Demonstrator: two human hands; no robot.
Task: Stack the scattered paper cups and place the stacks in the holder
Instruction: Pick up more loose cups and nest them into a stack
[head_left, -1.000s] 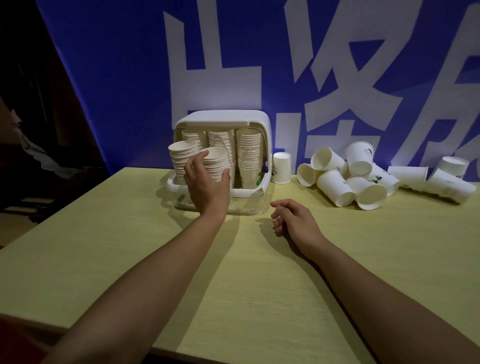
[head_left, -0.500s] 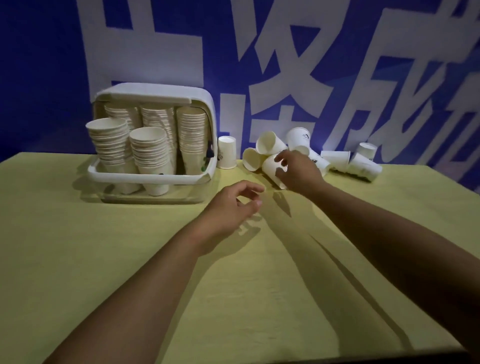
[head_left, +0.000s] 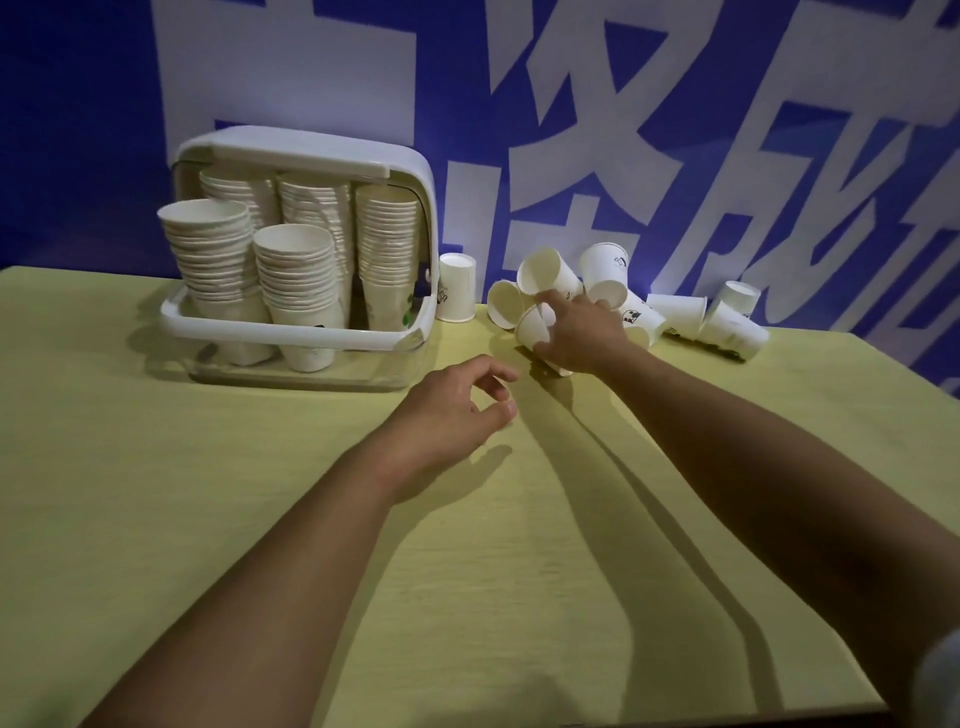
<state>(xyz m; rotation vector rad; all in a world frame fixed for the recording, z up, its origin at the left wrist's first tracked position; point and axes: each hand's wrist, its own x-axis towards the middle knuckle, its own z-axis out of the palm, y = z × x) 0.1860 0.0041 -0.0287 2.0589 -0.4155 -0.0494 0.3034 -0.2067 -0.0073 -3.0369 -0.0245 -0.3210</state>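
At the right end of the worktop (head_left: 156, 519), a tipped paper cup (head_left: 535, 332) is grasped by the right hand (head_left: 576, 332), its mouth turned left and toward the viewer, its long axis slanting across the surface; the left hand (head_left: 457, 410) is held loosely curled and empty just short of it; the holder (head_left: 291, 332), already packed with stacks, stands to the left.
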